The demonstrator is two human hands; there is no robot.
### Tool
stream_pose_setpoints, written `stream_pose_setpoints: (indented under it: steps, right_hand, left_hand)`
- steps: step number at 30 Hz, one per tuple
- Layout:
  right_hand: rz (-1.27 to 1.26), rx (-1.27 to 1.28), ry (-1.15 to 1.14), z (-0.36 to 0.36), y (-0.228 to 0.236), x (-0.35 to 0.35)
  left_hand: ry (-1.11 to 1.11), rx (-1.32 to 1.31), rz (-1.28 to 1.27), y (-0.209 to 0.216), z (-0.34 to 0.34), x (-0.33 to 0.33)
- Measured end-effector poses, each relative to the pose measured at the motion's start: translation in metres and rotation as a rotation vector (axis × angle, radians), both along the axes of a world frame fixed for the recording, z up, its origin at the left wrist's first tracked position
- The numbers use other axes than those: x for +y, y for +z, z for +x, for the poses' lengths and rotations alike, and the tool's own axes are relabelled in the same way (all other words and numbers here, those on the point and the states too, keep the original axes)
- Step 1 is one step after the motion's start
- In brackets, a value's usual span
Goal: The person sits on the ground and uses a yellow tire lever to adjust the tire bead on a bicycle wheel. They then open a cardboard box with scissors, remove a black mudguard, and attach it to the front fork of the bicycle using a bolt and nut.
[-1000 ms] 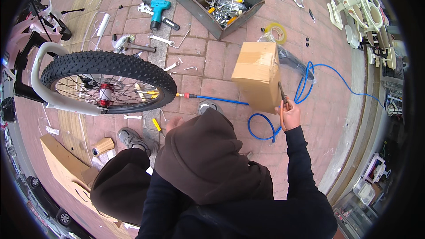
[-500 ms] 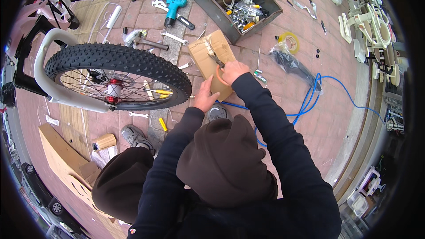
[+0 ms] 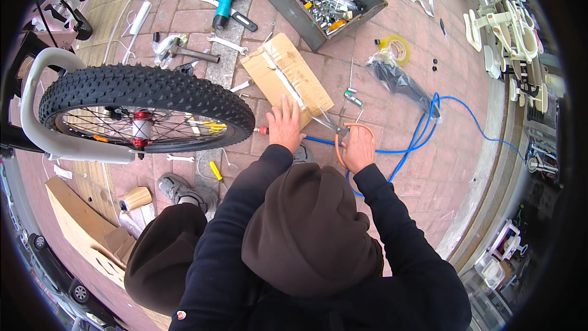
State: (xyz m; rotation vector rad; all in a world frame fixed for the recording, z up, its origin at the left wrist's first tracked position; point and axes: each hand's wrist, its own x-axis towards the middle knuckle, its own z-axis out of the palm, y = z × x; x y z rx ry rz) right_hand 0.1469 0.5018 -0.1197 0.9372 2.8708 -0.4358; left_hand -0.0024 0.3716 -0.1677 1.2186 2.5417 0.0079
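Note:
A brown cardboard box (image 3: 310, 77) lies on the paving in front of me, a gap in the tape running along its top seam. My left hand (image 3: 285, 124) rests on its near end with the fingers stretched out flat. Just right of that end, my right hand (image 3: 359, 150) grips orange-handled scissors (image 3: 340, 129). The blades are spread apart and point up and left toward the box's near right corner. Whether they touch it, I cannot tell.
To the left, a bicycle wheel (image 3: 153, 95) sits in a white fork (image 3: 33, 101). A metal toolbox (image 3: 288, 9) full of tools, a teal drill (image 3: 226, 0) and a wrench (image 3: 228, 44) lie beyond. A blue hose (image 3: 407, 159) and clear tape roll (image 3: 401, 49) are at right.
My right hand has drawn the scissors from the box's top seam back toward me and right, and their blades have spread. My left hand has moved farther onto the box, which appears turned.

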Motion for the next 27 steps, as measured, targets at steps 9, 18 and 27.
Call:
stream_pose_setpoints:
  steps: [9,18,27]
  right_hand:
    - [0.086,-0.055,-0.093,0.038,-0.045,-0.013]
    - [0.065,-0.012,-0.063,0.032,-0.053,-0.011]
    - [0.077,0.02,-0.114,0.011,-0.071,-0.019]
  left_hand:
    - [-0.175,0.163,0.066,-0.04,-0.004,0.001]
    - [-0.17,0.156,0.189,-0.04,-0.006,-0.002]
    - [-0.1,0.072,0.2,-0.037,-0.004,0.005]
